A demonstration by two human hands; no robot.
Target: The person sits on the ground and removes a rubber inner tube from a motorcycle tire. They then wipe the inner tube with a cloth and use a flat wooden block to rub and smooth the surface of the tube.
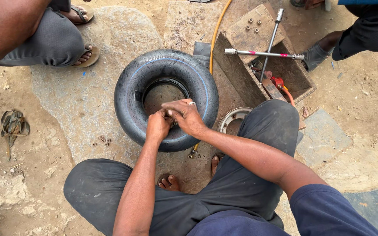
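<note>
A small black tyre [132, 94] with a thin blue line around its sidewall lies flat on a stone slab. My left hand [157, 126] and my right hand [185, 116] meet over its near inner edge, fingers pinched together on something small there, likely the tube's valve; the hands hide it. A ring shows on my right hand. I squat over the tyre in dark trousers and sandals.
A metal wheel rim [232, 118] lies right of the tyre. A wooden toolbox [241, 74] holds a cross wrench [265, 53], with nuts on its lid. A yellow hose [217, 30] runs past. Loose nuts [103, 140] lie left. Other people's legs at the top left [53, 41] and top right [364, 30].
</note>
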